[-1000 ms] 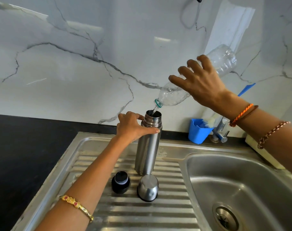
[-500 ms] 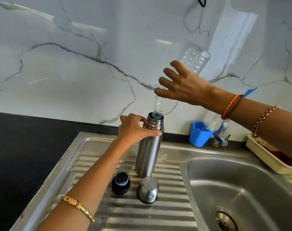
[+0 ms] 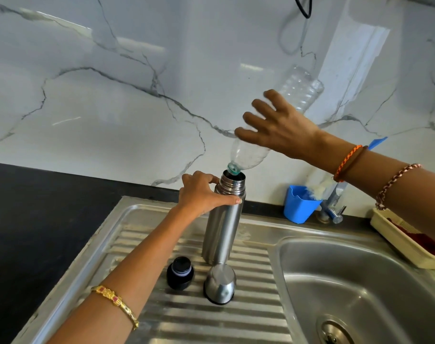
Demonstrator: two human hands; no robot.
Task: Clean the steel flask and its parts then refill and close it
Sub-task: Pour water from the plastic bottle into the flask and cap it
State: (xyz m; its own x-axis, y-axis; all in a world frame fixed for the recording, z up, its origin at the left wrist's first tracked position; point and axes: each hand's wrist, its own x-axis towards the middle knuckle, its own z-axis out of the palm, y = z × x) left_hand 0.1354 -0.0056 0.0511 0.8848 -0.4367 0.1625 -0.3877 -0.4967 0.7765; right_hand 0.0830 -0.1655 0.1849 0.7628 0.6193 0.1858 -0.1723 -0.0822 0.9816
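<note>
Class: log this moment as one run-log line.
refill | left hand grips flask | right hand tips plastic bottle into it | stopper, cup off

The right hand (image 3: pixel 283 127) now tips the plastic bottle (image 3: pixel 273 125) much steeper than a second ago, base raised toward the far wall, and its mouth now sits at the flask (image 3: pixel 224 219) opening instead of above it.

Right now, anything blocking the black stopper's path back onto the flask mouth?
Yes. The plastic bottle, gripped by the right hand, has its neck in the flask mouth. The black stopper stands on the drainboard beside the steel cup, untouched. The left hand grips the flask below its neck.
</note>
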